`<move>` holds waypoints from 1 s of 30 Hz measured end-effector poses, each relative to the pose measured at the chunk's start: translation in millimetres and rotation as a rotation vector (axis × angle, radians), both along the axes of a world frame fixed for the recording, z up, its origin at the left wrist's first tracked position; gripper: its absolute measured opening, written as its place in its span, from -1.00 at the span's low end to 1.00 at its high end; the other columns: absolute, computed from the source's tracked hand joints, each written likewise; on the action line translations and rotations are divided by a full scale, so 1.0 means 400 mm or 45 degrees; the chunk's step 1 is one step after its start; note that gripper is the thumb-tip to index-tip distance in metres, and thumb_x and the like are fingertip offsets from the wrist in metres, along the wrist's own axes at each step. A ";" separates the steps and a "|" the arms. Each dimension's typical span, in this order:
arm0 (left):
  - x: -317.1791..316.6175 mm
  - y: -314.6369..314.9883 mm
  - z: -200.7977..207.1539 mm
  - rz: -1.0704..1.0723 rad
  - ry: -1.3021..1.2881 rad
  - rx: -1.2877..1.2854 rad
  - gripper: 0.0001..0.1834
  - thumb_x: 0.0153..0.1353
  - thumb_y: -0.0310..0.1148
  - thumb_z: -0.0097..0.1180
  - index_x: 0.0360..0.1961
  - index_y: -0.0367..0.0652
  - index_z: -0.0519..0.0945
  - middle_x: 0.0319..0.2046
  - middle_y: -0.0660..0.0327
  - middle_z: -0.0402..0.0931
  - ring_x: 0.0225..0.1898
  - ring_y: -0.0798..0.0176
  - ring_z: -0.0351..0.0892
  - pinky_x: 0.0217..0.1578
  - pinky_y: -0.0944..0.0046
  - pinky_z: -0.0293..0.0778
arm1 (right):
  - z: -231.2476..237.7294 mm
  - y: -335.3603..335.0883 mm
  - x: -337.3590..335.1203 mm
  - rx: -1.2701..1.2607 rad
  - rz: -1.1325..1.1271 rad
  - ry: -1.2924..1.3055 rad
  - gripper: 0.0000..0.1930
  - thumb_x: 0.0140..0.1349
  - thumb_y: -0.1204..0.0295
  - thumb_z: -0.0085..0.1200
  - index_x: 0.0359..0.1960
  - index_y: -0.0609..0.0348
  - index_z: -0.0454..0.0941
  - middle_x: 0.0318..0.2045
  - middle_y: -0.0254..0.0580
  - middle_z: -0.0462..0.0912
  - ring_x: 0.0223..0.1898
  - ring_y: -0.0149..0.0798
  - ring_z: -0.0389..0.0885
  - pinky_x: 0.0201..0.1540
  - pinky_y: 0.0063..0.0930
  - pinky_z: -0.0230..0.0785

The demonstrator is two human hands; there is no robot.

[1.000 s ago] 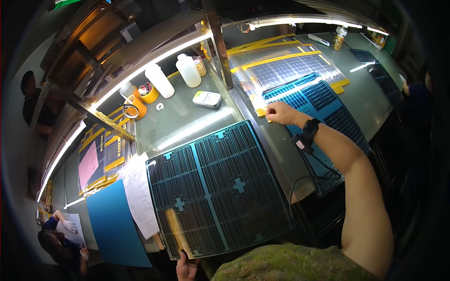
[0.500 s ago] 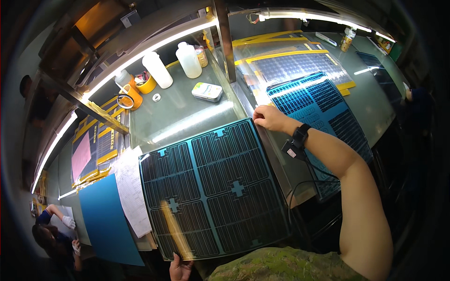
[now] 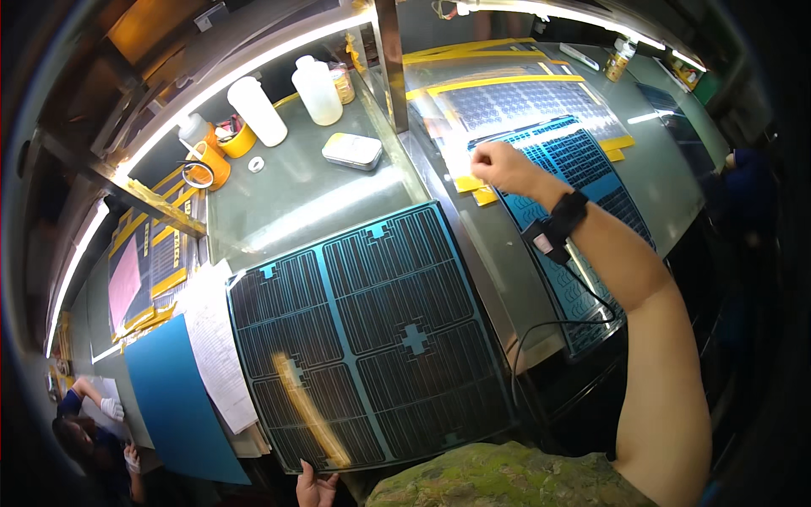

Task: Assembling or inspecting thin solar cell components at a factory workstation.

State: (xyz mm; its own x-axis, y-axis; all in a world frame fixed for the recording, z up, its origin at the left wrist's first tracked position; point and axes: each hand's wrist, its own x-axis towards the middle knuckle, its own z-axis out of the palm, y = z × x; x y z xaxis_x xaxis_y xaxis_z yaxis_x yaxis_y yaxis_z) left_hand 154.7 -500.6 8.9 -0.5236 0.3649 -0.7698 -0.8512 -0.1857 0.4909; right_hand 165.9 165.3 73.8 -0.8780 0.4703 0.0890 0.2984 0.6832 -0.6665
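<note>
A dark rectangular panel (image 3: 372,287) with blue strips, crosses and fine lines lies tilted at the bench's front edge. My left hand (image 3: 316,488) holds its near left edge, with the thumb up against the rim. My right hand (image 3: 507,167) is closed and raised off the panel, beyond its far right corner. Its fingers are curled together, and whether something small is between them is hidden. Below that hand is a second blue-and-black patterned panel (image 3: 591,177). A wristband with a small box (image 3: 541,238) and a cable sits on my right wrist.
White bottles (image 3: 258,111), orange tape rolls (image 3: 207,165) and a small tin (image 3: 352,151) stand behind the panel. To the left are paper sheets (image 3: 221,359) and a blue sheet (image 3: 177,397). A metal post (image 3: 389,63) rises behind. Another person (image 3: 89,431) works at far left.
My right hand has left the panel's far right corner and moved up and right, over the second panel. My left hand stays at the near edge. The whole view has shifted slightly.
</note>
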 end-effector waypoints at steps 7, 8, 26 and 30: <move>-0.002 0.040 0.042 0.068 -0.001 -0.034 -0.73 0.38 -0.17 -0.05 -0.17 -0.11 0.58 -0.16 0.19 0.61 -0.05 0.16 0.56 0.06 0.05 0.46 | 0.027 0.009 0.056 -0.412 -0.116 0.016 -0.82 0.14 0.43 0.06 -0.42 0.36 0.58 -0.57 -0.23 0.58 -0.51 -0.42 0.52 -0.39 -0.51 0.38; -0.003 0.030 0.035 0.062 -0.008 -0.003 -0.74 0.39 -0.18 -0.05 -0.14 -0.10 0.58 -0.14 0.20 0.61 -0.04 0.16 0.56 0.07 0.04 0.45 | 0.005 0.016 0.060 -0.357 -0.062 0.018 -0.81 0.15 0.43 0.07 -0.42 0.36 0.58 -0.57 -0.22 0.58 -0.51 -0.43 0.51 -0.39 -0.51 0.38; -0.004 0.008 0.026 0.051 -0.009 0.008 -0.71 0.41 -0.23 -0.10 -0.05 -0.18 0.55 -0.12 0.15 0.61 -0.07 0.13 0.59 0.01 0.06 0.52 | -0.072 -0.043 -0.046 -0.023 0.070 -0.108 -0.86 0.08 0.45 0.08 -0.48 0.30 0.52 -0.60 -0.14 0.55 -0.55 -0.29 0.51 -0.41 -0.43 0.36; 0.001 0.008 0.019 0.120 -0.024 0.121 -0.70 0.41 -0.23 -0.10 -0.04 -0.19 0.55 -0.10 0.14 0.61 -0.06 0.12 0.59 0.04 0.03 0.50 | -0.067 -0.048 -0.002 0.127 0.166 -0.233 -0.88 0.05 0.45 0.12 -0.50 0.26 0.53 -0.59 -0.08 0.56 -0.54 -0.17 0.54 -0.42 -0.37 0.37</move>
State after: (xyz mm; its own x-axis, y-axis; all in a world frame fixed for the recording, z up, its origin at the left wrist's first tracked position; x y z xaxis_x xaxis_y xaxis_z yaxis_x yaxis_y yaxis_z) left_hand 155.0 -497.4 16.6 -0.5444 0.3865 -0.7445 -0.8369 -0.3098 0.4512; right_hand 165.0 146.0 47.0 -0.9364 0.3489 -0.0370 0.3132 0.7836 -0.5366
